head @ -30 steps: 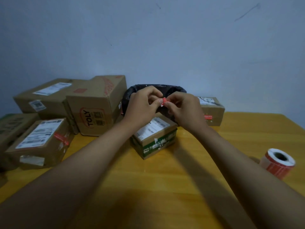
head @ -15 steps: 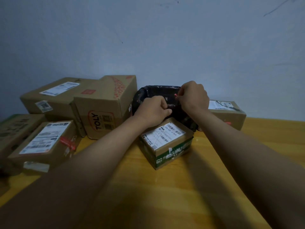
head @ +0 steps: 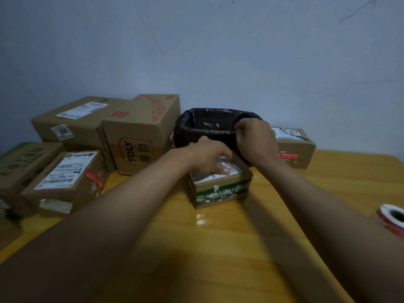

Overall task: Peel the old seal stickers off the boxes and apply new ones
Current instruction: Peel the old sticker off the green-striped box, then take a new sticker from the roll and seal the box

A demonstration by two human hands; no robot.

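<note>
Yellow wooden tabletop (head: 218,248) is carrying the small green-banded cardboard box (head: 219,189), where the left hand (head: 209,157) is now pressing flat, while the right hand (head: 255,138), fingers pinched, contents hidden, is reaching over the black-lined bin (head: 207,127), likely discarding the peeled red sticker.

Brown box (head: 220,189) with green-and-white band; black bin liner (head: 209,125); yellow table (head: 218,237).

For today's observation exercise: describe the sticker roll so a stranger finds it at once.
Start at the yellow wooden table and follow it to the right edge of view. There, apart from every box, lies the sticker roll: the only round thing, white with red bands, not brown cardboard.
</note>
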